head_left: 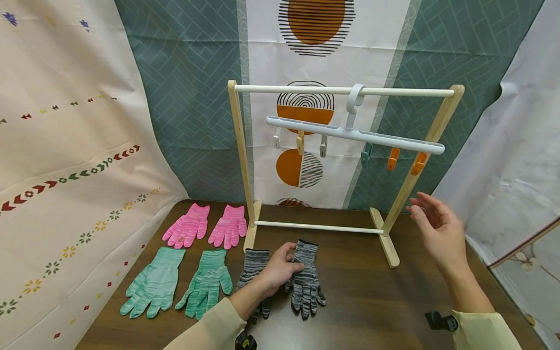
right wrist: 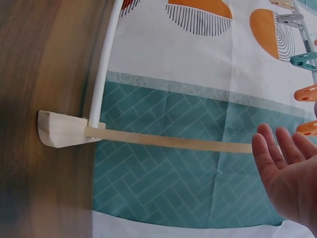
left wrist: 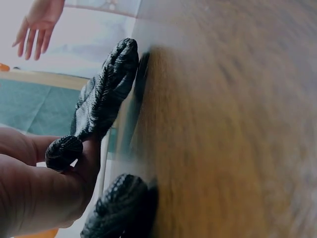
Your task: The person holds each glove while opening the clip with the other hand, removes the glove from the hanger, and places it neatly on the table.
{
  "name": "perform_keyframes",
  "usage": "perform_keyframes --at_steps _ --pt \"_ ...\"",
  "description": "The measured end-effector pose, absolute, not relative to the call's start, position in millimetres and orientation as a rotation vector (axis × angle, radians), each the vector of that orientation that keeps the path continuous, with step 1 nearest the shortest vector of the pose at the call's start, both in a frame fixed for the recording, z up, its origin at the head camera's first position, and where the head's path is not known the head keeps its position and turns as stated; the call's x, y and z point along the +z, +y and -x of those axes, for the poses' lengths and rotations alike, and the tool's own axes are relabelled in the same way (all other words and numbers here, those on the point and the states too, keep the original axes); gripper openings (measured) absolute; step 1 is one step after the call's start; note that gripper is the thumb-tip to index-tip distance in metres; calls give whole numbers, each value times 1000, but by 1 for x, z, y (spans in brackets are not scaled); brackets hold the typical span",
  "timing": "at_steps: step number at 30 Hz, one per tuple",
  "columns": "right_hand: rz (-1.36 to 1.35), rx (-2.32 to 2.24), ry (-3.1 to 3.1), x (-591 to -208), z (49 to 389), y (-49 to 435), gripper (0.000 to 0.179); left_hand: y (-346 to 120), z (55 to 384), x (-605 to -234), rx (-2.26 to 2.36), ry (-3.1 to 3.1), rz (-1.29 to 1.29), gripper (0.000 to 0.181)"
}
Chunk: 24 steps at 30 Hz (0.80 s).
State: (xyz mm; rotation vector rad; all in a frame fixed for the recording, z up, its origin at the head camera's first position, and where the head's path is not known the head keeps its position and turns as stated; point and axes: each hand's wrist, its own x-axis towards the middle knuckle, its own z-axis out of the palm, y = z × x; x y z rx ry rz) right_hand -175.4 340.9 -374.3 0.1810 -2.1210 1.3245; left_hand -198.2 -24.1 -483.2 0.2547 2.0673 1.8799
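Note:
My left hand pinches a dark grey knit glove near its cuff; in the left wrist view the glove stands tilted between thumb and fingers. A second grey glove lies on the table, partly hidden by the left hand and forearm. My right hand is raised beside the rack's right post, its fingers loosely bent around nothing. Above it, two orange clips hang from a white hanger. In the right wrist view the right hand is apart from the orange clip.
A wooden rack with white bars carries the hanger. White, yellow, grey and green clips also hang there. Two pink gloves and two green gloves lie on the brown table at left. Patterned cloths surround the table.

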Motion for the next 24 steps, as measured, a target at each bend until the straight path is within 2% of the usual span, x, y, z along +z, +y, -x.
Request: perform_keyframes --at_steps 17,24 --pt "-325 964 -2298 -396 160 343 48 -32 193 -478 1735 2129 -233 64" --pt "-389 905 -2310 -403 157 347 51 -41 188 -467 1613 2268 -335 63"
